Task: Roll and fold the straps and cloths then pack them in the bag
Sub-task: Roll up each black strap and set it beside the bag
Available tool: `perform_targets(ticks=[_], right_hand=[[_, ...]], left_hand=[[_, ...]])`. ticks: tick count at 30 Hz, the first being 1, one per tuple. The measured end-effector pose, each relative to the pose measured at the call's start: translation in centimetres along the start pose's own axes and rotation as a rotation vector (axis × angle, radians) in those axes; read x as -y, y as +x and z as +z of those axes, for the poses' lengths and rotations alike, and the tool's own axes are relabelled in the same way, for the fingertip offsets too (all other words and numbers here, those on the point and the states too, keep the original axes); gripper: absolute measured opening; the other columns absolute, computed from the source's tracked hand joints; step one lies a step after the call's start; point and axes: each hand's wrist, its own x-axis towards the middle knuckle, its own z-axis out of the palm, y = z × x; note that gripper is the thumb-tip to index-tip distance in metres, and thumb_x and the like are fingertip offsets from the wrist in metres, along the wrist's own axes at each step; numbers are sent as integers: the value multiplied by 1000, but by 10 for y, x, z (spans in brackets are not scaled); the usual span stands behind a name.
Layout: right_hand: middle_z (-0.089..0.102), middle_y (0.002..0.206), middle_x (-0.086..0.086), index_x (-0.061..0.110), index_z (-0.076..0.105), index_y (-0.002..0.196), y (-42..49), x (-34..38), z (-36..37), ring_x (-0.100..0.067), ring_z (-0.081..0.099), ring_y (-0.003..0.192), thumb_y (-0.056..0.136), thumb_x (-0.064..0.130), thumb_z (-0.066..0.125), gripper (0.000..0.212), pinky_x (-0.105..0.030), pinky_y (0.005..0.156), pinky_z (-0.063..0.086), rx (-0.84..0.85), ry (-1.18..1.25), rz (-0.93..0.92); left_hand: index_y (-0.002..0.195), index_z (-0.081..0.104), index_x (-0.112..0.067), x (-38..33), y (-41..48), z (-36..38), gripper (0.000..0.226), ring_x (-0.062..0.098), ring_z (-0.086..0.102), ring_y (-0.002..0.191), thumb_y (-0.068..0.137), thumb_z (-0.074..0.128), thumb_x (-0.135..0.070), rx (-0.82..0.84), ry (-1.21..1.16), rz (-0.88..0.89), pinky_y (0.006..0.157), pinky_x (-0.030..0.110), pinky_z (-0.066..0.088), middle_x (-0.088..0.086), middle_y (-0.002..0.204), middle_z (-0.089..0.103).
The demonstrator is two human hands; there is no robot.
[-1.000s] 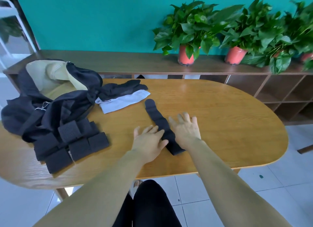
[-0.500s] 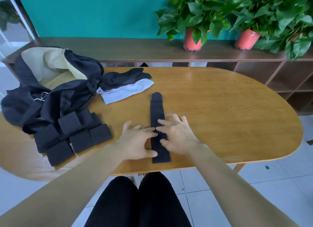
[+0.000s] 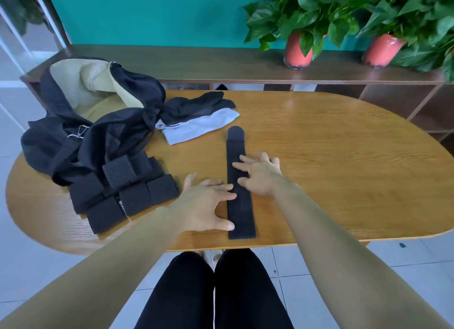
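A long black perforated strap (image 3: 237, 154) lies flat on the wooden table (image 3: 344, 161), running straight away from me. My left hand (image 3: 204, 203) rests beside it, with fingertips and thumb touching its left edge. My right hand (image 3: 260, 174) lies with spread fingers pressing on the strap's middle. Several rolled black straps (image 3: 127, 191) sit at the left. A black bag (image 3: 98, 122) with a beige lining gapes open at the far left. A black cloth (image 3: 199, 105) and a white cloth (image 3: 199, 127) lie folded beside the bag.
Behind the table runs a low brown shelf (image 3: 221, 61) carrying potted plants in red pots (image 3: 298, 48). My black-clad legs (image 3: 213, 292) show below the table's near edge. White tiled floor surrounds the table.
The strap has turned from a slant to lie straight away from me. Both hands now flatten it, the left at its edge and the right on its middle. The camera has tilted down.
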Motion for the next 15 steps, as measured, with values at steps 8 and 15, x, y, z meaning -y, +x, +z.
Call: perform_targets(ticks=[8,15], right_hand=[[12,158,11,41,21,148,27,-1,-5,-22,6,142,97,40,35,53,-44,112,12,20,-32,44],[38,149,6,27,41,142,-8,-4,15,-17,17,140,100,22,39,42,-37,107,17,-404,152,-70]], left_hand=[[142,35,-43,8,1,6,73,-1,5,143,77,58,-66,-22,-44,12,113,51,-11,-25,154,17],[138,43,-41,4,-9,8,62,-7,16,139,81,64,-53,-236,-249,37,116,40,-7,-25,148,33]])
